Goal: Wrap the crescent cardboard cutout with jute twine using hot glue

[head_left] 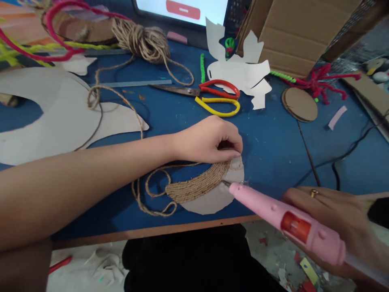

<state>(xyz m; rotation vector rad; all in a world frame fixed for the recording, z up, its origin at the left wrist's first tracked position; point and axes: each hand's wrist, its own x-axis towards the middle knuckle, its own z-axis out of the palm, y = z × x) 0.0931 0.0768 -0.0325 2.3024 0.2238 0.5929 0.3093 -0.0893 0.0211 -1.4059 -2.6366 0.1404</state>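
Observation:
A rounded cardboard cutout (206, 200) lies near the table's front edge, its upper part covered by close rows of jute twine (197, 184). My left hand (212, 140) is closed in a pinch at the cutout's upper right end, on the twine; the fingertips' exact hold is partly hidden. In my right hand (328, 215) is a pink hot glue gun (273, 211), its glue stick sticking out at the back. The metal nozzle touches or nearly touches the lowest twine row, right of centre. Loose twine loops lie left of the cutout.
Scissors (197, 93) with red and yellow handles lie beyond my left hand. Behind them are a twine bundle (142, 42), white paper cutouts (237, 73) and a cardboard box (304, 32). Cardboard discs (299, 104) and a black cable (337, 174) lie to the right.

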